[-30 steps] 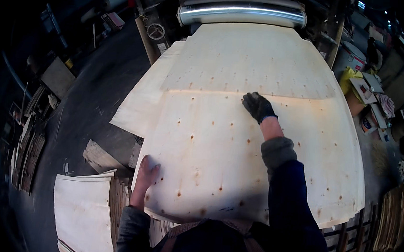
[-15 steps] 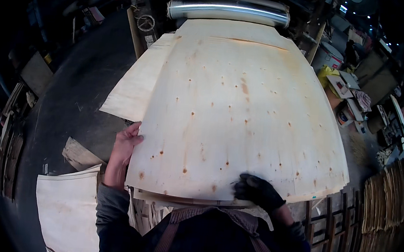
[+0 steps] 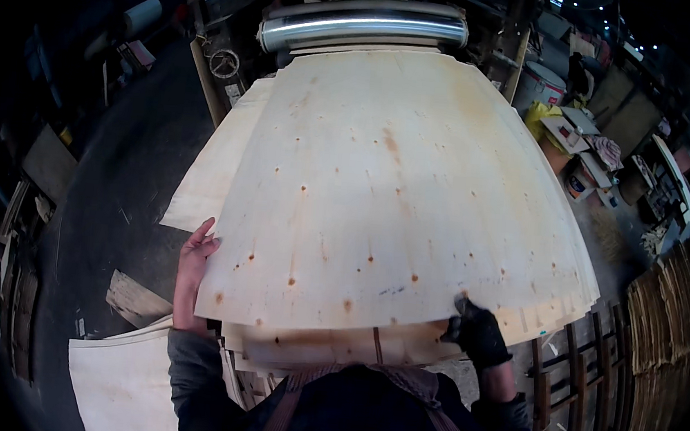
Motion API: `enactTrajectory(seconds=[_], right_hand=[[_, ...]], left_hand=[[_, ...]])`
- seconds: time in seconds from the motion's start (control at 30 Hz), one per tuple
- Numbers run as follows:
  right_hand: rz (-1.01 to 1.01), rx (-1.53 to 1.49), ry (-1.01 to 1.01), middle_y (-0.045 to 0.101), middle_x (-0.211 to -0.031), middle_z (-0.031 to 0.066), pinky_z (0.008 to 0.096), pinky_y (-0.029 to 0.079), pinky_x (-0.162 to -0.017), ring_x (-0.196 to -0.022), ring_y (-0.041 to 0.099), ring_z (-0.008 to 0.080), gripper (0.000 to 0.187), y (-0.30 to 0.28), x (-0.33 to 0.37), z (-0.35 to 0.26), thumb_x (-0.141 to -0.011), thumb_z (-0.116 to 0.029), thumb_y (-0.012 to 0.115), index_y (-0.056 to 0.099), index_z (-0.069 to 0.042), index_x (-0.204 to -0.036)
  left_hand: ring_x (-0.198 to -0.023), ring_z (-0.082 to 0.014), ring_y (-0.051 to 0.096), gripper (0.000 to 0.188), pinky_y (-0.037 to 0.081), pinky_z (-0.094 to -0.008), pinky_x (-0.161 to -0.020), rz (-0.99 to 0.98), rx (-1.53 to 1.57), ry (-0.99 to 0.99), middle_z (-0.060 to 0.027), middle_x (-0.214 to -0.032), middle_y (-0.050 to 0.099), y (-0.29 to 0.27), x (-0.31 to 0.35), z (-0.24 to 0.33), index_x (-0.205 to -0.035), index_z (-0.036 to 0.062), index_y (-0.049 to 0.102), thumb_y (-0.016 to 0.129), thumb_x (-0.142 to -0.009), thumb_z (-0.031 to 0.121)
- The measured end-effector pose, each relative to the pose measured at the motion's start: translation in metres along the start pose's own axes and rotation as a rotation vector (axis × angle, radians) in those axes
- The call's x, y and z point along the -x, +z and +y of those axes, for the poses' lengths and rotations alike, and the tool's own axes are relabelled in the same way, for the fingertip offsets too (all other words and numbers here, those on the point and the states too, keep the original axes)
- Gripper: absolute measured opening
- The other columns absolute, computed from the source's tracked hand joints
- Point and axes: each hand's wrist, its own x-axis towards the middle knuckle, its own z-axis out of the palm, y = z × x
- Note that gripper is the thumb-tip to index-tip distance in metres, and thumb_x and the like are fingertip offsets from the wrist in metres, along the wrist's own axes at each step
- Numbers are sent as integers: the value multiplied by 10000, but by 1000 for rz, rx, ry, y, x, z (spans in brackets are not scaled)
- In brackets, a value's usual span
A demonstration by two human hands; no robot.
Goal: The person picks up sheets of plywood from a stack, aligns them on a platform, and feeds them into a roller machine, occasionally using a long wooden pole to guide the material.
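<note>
- Right hand [image 3: 479, 334], dark glove: at the near edge of the top sheet [image 3: 386, 219], toward its right corner; looks clamped on that edge, one finger over the top.
- Left hand [image 3: 195, 261], bare: upright at the left edge, fingertips at the rim; from where I stand, can't tell if it pinches or just steadies.
- Top sheet: pale, knot-speckled wood, spread in front of the worker, far end near the shiny roller [image 3: 365, 32]; near edge sits above the lower sheets [image 3: 325, 345], which show beneath it.
- Handling, my guess: light for its size but awkward; thin, floppy across the span, stiffer close to a hand. Likely splits along the grain or chips at corners if bent sharply. Surface looks dry, not very slippery; bare rim may splinter.
- Best hold, I'd say: both near corners, thumb above, fingers beneath, hands wide apart; avoid edge knots.
- Around: another pale sheet [image 3: 209, 175] juts out left; sheet pile [image 3: 122, 377] lower left; dark-barred rack [image 3: 580, 367] right.
</note>
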Motion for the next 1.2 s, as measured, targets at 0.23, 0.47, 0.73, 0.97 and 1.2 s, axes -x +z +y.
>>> enactTrajectory(seconds=[0.23, 0.47, 0.73, 0.97, 1.2], right_hand=[[-111, -125, 56, 569, -675, 63, 411, 518, -596, -546, 561, 225, 104, 29, -188, -58, -832, -236, 568, 558, -134, -849], [-308, -362, -51, 596, -909, 111, 453, 472, -839, -903, 582, 277, 64, 84, -345, -92, -837, -117, 547, 521, -72, -875], [-388, -148, 41, 565, -1017, 149, 456, 451, -879, -988, 550, 306, 341, 84, -255, -23, -840, -91, 515, 427, -42, -1166], [-440, -82, 257, 526, -1101, 213, 464, 445, -875, -1000, 540, 360, 469, 19, -61, 19, -849, -163, 538, 355, -33, -1261], [-309, -254, 148, 560, -875, 143, 443, 479, -756, -809, 571, 264, 316, -68, 4, 91, -865, -288, 510, 494, -10, -1016]], left_hand=[[-786, -127, 556, 534, 469, -274, -723, 232, -321, -122, -117, -1141, 526, 5, -37, -36, -1322, 20, 319, 530, -836, 86], [-1145, -377, 409, 544, 379, -389, -935, -25, -1257, 375, -270, -1249, 388, 46, 27, -107, -1250, -26, 367, 600, -791, 149], [-1271, -372, 242, 532, 244, -507, -994, 4, -1344, 218, -243, -1361, 258, 77, 53, -96, -1269, 82, 422, 590, -798, 262], [-1306, -360, 147, 560, 58, -530, -1035, -135, -1355, 384, -208, -1397, 203, 153, 65, -122, -1251, 68, 444, 565, -796, 371], [-1195, -241, 375, 557, 296, -388, -975, -240, -326, 113, -153, -1301, 398, 183, 71, -106, -1307, 5, 331, 548, -798, 68]])
